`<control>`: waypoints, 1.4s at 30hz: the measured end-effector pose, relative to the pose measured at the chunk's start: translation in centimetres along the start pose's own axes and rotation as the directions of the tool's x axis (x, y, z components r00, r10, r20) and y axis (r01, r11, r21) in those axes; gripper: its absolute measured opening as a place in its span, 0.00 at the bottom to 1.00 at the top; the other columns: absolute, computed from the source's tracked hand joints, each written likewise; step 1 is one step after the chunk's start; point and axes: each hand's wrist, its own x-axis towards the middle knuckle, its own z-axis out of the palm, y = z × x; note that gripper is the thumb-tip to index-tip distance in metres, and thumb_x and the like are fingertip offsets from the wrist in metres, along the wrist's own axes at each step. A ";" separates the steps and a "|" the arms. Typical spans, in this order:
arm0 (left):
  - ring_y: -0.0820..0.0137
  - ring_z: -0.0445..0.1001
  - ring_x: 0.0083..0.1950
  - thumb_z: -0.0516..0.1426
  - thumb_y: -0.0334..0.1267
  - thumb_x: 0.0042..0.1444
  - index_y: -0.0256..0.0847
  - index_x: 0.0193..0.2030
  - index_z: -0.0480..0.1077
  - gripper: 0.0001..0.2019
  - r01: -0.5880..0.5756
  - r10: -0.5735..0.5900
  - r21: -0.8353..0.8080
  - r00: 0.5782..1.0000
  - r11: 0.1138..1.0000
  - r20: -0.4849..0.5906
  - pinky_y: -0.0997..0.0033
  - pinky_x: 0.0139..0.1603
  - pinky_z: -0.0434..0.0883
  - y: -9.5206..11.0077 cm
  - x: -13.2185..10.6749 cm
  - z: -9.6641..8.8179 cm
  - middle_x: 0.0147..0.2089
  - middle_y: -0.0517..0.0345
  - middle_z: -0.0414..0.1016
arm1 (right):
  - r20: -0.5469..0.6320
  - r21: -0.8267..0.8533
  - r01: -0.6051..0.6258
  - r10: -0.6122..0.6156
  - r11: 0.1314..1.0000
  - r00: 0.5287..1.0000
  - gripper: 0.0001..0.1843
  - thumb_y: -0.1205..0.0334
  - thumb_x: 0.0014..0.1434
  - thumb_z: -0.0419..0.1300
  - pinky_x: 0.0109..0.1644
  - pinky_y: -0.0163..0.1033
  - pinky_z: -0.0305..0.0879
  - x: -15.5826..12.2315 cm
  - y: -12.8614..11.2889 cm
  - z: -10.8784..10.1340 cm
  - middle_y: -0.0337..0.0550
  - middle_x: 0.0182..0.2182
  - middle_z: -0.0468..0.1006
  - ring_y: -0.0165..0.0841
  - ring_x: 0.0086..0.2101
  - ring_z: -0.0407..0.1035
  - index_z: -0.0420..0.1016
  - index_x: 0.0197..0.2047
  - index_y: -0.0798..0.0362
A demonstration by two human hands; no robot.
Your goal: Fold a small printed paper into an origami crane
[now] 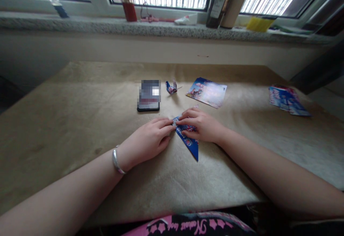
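A blue printed paper (pixel 194 149), folded into a triangle, lies on the table in front of me. My right hand (pixel 202 124) rests over it with spread fingers, pressing from above and covering its upper part. Coming in from the left, my left hand (pixel 150 135) has its fingers stretched out, their tips touching the paper's left corner. Its thumb stays apart from the fingers. Beyond the hands sits a small folded paper figure (pixel 171 88), with a phone (pixel 149 95) to its left, its screen blurred out.
A stack of printed sheets (pixel 208 91) lies behind my right hand. More blue papers (pixel 288 100) are near the table's right edge. On the granite windowsill (pixel 102 27) stand a red container (pixel 129 10), a dark jar (pixel 219 4) and a yellow item (pixel 259 24).
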 end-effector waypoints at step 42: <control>0.47 0.53 0.66 0.54 0.38 0.56 0.56 0.62 0.59 0.26 -0.138 0.134 0.011 0.973 0.990 0.189 0.37 0.62 0.54 1.6 0.4 -0.2 0.64 0.47 0.55 | 0.246 0.062 -0.060 0.043 0.996 0.968 0.07 0.59 0.58 0.60 0.48 0.42 0.66 -1.3 -0.4 -3.4 0.43 0.43 0.78 0.33 0.41 0.71 0.79 0.35 0.49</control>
